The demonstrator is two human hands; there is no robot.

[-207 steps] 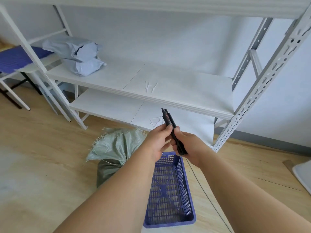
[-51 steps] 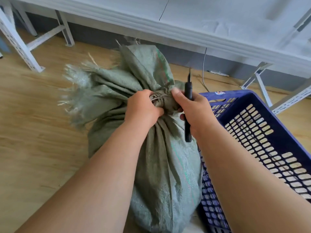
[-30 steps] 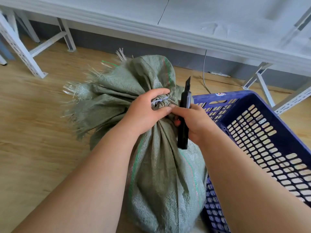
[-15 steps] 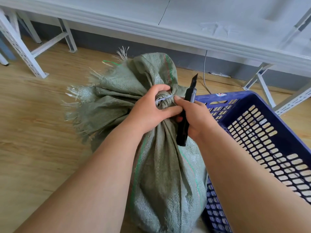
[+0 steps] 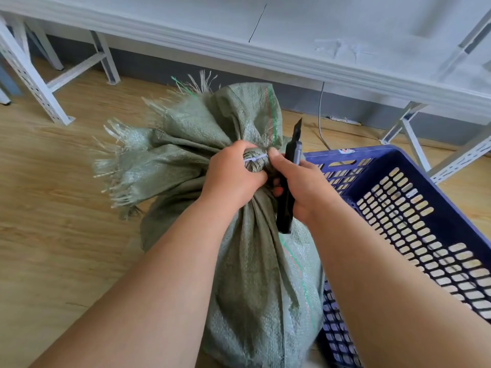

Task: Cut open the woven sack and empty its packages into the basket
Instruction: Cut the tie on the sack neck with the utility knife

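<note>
A green woven sack (image 5: pixel 255 274) stands upright on the wooden floor, its neck bunched and bound by a white tie (image 5: pixel 255 158). My left hand (image 5: pixel 231 176) grips the neck just below the frayed top. My right hand (image 5: pixel 300 187) holds a black utility knife (image 5: pixel 289 181) upright with the blade out, pointing up, its thumb pressing on the tie. A blue perforated basket (image 5: pixel 414 208) sits right of the sack, touching it. The packages inside the sack are hidden.
A white metal shelving unit (image 5: pixel 292 49) runs across the top of the view, its legs (image 5: pixel 34 83) on the floor at left and right. A grey cable (image 5: pixel 321 112) hangs behind the sack. Bare wooden floor (image 5: pixel 53 235) lies to the left.
My hands came down from chest height to the sack's neck. Over the last second my left hand regripped the neck and the knife tilted slightly; the tie stays around the neck.
</note>
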